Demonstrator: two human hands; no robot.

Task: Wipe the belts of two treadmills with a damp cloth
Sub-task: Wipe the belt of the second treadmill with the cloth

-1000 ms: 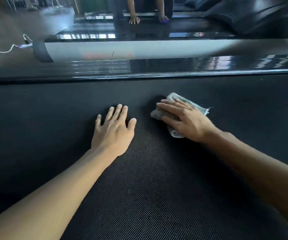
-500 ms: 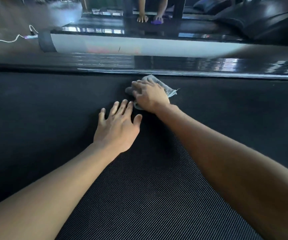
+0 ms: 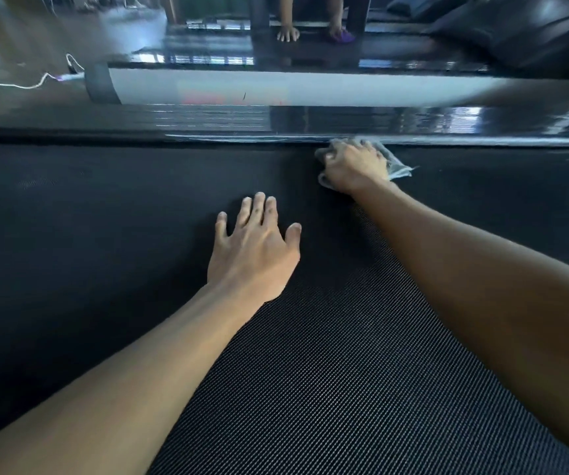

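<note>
Black belt point(image 3: 88, 217) runs left to right; the right hand point(image 3: 353, 168) clutches the cloth point(image 3: 398, 168) at its far edge beside the rail point(image 3: 207, 132), while the left hand point(image 3: 255, 248) lies flat, nearer.

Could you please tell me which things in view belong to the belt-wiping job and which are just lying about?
In the job:
cloth, at the belt's far edge
treadmill belt
right hand, gripping the cloth
left hand, flat on the belt

Lying about:
white cable on the floor
dark padded thing, top right
</note>
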